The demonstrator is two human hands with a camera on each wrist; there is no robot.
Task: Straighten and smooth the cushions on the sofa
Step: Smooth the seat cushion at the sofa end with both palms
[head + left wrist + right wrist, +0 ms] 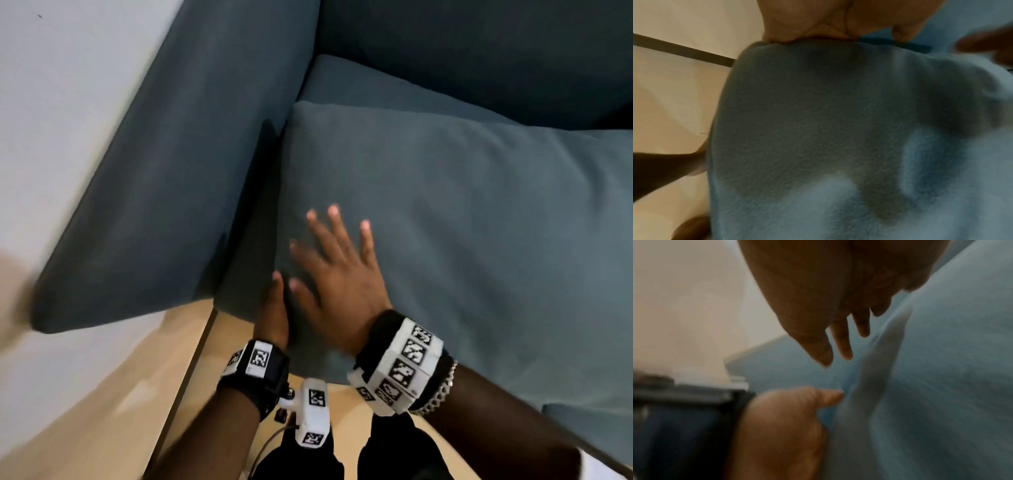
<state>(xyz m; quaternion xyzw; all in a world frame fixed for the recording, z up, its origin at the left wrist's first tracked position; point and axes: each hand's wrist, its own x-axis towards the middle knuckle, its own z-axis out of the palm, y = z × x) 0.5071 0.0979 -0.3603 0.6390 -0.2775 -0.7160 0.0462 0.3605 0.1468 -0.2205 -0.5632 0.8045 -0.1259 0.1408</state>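
Right hand [337, 274] flat with fingers spread; left hand [272, 315] edge-on just beside it, fingers hidden.

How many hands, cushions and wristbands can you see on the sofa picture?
Hands: 2, the left hand at the cushion's edge and the right hand spread flat on top.
Cushions: 1 loose blue cushion on the sofa.
Wristbands: 2, the left wristband and the right wristband.
Total: 5.

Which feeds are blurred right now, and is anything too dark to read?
Head view: mostly sharp, right hand flat on cushion; left edge smeared. Left wrist view: soft, shadowed cushion folds. Right wrist view: heavy motion blur, dim; left hand smeared.
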